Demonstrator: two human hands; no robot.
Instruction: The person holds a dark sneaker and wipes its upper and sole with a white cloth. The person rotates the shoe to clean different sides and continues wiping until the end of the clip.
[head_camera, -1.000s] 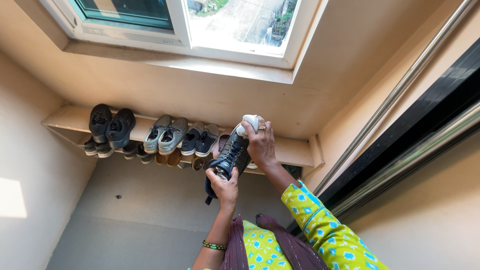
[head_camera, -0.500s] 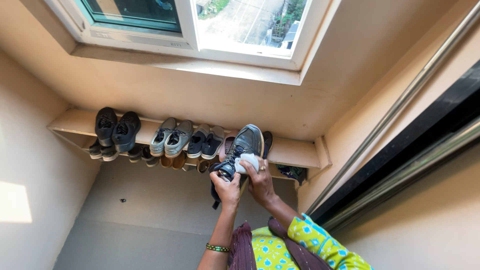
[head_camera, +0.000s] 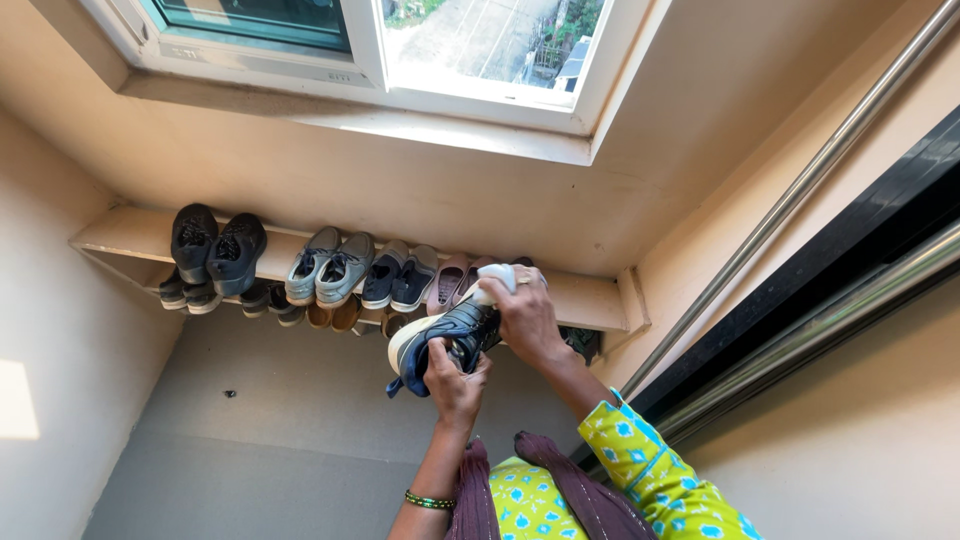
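The left hand (head_camera: 452, 382) is clamped around the heel end of a dark shoe (head_camera: 450, 333), held in the air just in front of the rack (head_camera: 120, 238). The right hand (head_camera: 525, 315) presses a white cloth (head_camera: 497, 277) against the shoe's toe end, fingers closed on the cloth. More shoes (head_camera: 330, 267) line the rack, left of the held one.

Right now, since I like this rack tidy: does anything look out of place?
Only the dark sneaker: it is off the rack, tipped sideways between the left hand and right hand, which presses a white cloth on it.

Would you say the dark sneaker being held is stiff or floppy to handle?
Probably fairly stiff: the dark sneaker keeps its shape, gripped at one end by the left hand. Its loose laces likely dangle. The right hand presses a white cloth against it.
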